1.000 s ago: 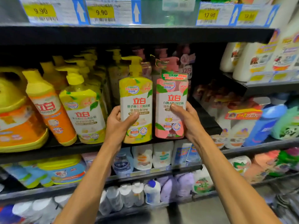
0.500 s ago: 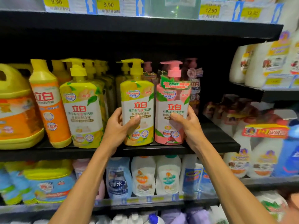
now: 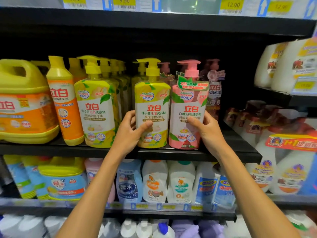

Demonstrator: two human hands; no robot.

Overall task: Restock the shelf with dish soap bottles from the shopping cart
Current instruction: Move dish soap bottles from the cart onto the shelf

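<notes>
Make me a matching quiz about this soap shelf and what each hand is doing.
Column one:
1 left hand
2 right hand
3 handled jug
4 orange bottle

Column two:
A grips the pink pump bottle
B stands at the far left of the shelf
C grips a yellow pump bottle
D stands just right of the jug

Pairs: 1-C, 2-A, 3-B, 4-D.

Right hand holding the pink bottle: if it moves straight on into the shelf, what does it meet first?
Probably the rear pump bottle standing just behind the pink bottle that the right hand grips; depth is unclear.
</notes>
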